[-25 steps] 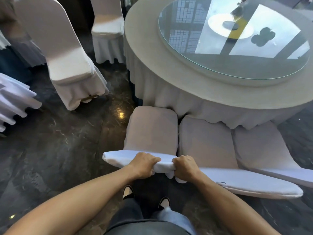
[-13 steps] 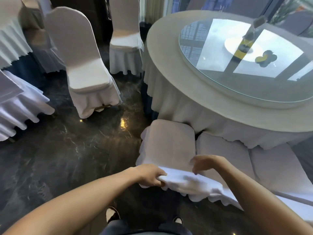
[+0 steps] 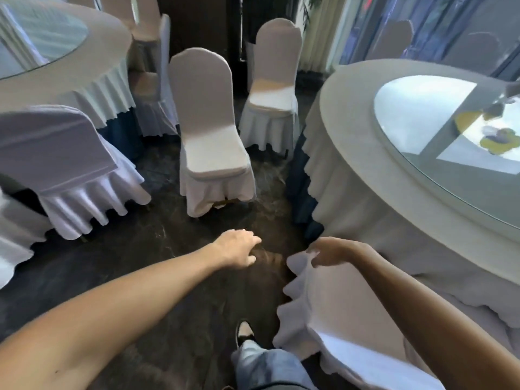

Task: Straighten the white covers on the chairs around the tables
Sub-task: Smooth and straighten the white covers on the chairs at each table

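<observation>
At the far left a round counter [image 3: 84, 88] draped in white is seen, with a covered chair [image 3: 56, 153] in front of it whose skirt hangs in even folds. Further in, a free-standing covered chair [image 3: 209, 130] stands apart from both counters, its cover sitting smooth on back and seat, though a bit of leg shows under the hem. Behind it another covered chair [image 3: 274, 88] is placed near the right counter [image 3: 365, 164].

A second ago the top edge of a chair cover was gripped in both hands; half a second ago only the left hand was closed on it. Now that cover has been let go entirely, and the view has been swung up and leftward. From this it is judged that the near chair is finished and the next one, probably the free-standing chair, is being approached.

The left hand [image 3: 239, 249] is held out over the dark floor [image 3: 140, 249], palm down, arm nearly straight, fingers loosely spread; the grip is slack and nothing is held. The right hand [image 3: 329, 250] is hovering just above the near chair cover [image 3: 332, 305], wrist bent, fingers curled but parted, with nothing in the grip. That cover lies at lower right, beside the right counter's cloth.
</observation>
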Demonstrator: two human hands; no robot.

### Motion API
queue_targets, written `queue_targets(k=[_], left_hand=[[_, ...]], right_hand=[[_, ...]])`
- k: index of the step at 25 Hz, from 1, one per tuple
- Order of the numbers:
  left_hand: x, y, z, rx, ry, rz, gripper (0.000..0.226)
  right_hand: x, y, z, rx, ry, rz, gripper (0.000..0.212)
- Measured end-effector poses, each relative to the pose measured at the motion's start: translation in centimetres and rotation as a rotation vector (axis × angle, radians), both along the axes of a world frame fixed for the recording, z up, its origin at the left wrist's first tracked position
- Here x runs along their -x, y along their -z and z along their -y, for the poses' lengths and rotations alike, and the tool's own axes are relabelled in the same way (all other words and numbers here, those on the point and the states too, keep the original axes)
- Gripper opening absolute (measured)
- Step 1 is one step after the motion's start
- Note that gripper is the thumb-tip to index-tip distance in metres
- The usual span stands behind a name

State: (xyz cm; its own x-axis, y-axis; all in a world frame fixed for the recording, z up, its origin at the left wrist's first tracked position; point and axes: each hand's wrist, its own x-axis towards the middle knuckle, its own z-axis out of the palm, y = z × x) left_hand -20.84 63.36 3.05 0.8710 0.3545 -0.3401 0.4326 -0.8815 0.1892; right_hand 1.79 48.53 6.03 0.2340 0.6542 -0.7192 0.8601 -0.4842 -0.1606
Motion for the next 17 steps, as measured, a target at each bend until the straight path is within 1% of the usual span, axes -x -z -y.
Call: queue_targets(k=[4, 8, 14, 17], left_hand=[[-0.1, -0.6, -11.5, -0.144, 0.004, 0.018, 0.069], [-1.0, -1.7, -25.0, -0.219, -0.037, 0.096, 0.080], [-1.5, -4.1, -42.7, -0.285, -0.075, 0.132, 0.083], [-2.4, -5.1, -52.4, -0.321, -0.058, 0.166, 0.085]], right_hand=[[0.3, 0.1, -12.6, -0.096, -0.052, 0.029, 0.057], [-0.9, 0.1, -27.3, -0.216, -0.101, 0.078, 0.059], [-3.0, -0.9, -46.8, -0.336, -0.092, 0.114, 0.061], [-2.2, -2.3, -55.7, -0.410, -0.024, 0.175, 0.066]])
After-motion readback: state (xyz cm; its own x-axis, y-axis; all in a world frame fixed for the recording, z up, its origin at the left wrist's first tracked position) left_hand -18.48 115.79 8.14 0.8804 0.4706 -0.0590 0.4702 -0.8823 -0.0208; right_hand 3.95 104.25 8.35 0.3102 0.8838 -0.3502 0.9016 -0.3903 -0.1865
